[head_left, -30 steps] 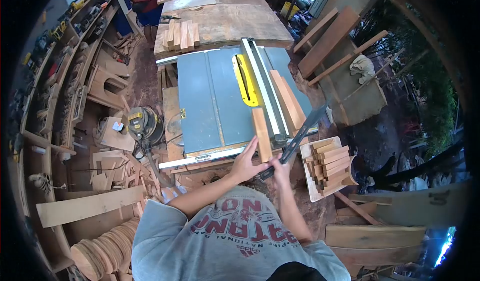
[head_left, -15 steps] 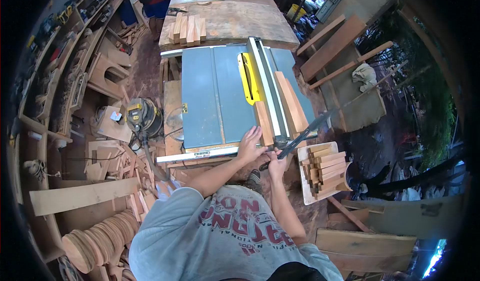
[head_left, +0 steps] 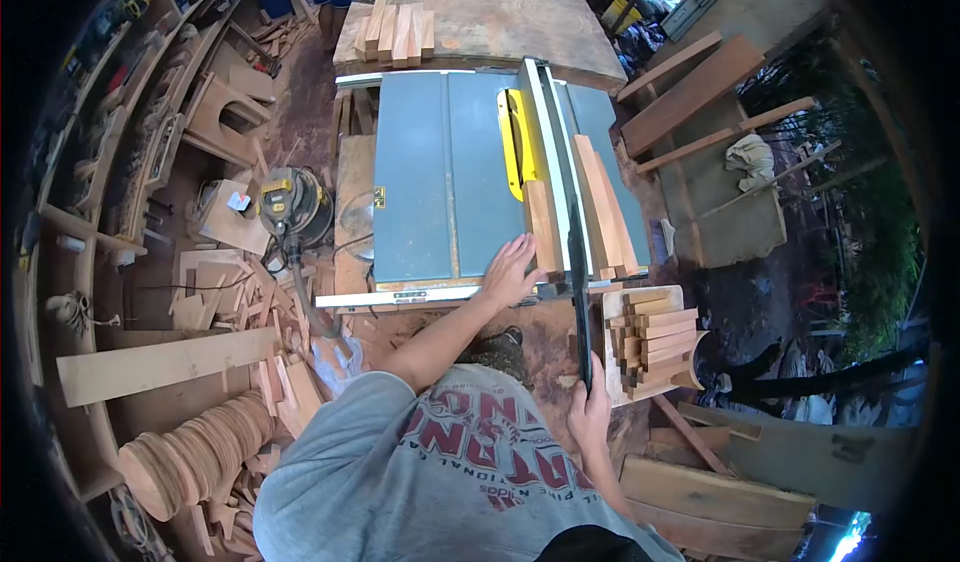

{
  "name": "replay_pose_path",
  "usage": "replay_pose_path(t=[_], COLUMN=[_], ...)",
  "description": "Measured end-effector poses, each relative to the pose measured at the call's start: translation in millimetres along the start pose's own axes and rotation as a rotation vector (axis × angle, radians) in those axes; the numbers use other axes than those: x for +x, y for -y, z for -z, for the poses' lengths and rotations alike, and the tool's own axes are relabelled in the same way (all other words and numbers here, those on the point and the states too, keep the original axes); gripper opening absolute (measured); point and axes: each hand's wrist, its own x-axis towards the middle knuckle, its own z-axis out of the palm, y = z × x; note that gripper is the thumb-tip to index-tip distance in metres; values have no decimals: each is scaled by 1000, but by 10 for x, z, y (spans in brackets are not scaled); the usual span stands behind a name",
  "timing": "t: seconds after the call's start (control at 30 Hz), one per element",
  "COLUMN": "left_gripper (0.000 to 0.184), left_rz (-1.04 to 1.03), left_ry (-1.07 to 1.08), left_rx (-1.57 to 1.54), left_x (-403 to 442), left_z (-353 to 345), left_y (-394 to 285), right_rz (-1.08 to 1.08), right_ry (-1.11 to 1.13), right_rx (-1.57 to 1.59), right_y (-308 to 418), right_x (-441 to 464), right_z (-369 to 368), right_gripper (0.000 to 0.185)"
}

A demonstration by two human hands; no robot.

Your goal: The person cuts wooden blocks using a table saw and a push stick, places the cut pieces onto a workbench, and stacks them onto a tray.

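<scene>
A wooden block (head_left: 543,226) lies on the grey saw table (head_left: 415,182), alongside the metal fence (head_left: 553,152) and just in front of the yellow blade insert (head_left: 515,142). Spread against the block's left side and near end is my left hand (head_left: 512,272). My right hand (head_left: 590,407) is wrapped round the near end of a long black bar (head_left: 583,332). The bar's far part reaches over the fence. Right of the fence, long wooden pieces (head_left: 604,212) lie on the table.
A tray (head_left: 612,387) of stacked blocks stands at the right. More blocks (head_left: 400,34) sit on the wooden bench (head_left: 490,22) behind. A vacuum (head_left: 295,205) and wood scraps (head_left: 215,287) are on the left. A person's legs (head_left: 333,2) show at the top.
The block has moved forward along the fence with my left hand. My right hand has drawn back from the block's near end, and the black bar has swung to point nearly straight ahead.
</scene>
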Motion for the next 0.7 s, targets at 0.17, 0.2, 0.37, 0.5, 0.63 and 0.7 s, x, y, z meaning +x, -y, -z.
replay_pose_path(t=[0.17, 0.2, 0.37, 0.5, 0.63, 0.7], left_gripper=[76, 76, 76, 75, 76, 73], left_rz=[-9, -1, 1, 19, 32, 10], left_ry=[-26, -35, -50, -44, -61, -142], left_rx=[43, 53, 32, 48, 54, 20], left_x=[195, 210, 275, 342, 397, 410], left_z=[19, 34, 49, 54, 57, 45], left_y=[100, 111, 152, 202, 238, 256], right_rz=[-63, -99, -139, -164, -122, -152], right_ry=[212, 278, 244, 242, 205, 223], right_rx=[-188, -254, -264, -336, -334, -293], right_y=[203, 208, 196, 154, 124, 179], right_x=[-130, -138, -63, 108, 293, 340], right_z=[248, 246, 18, -170, -302, -304], right_gripper=[70, 72, 75, 78, 78, 78])
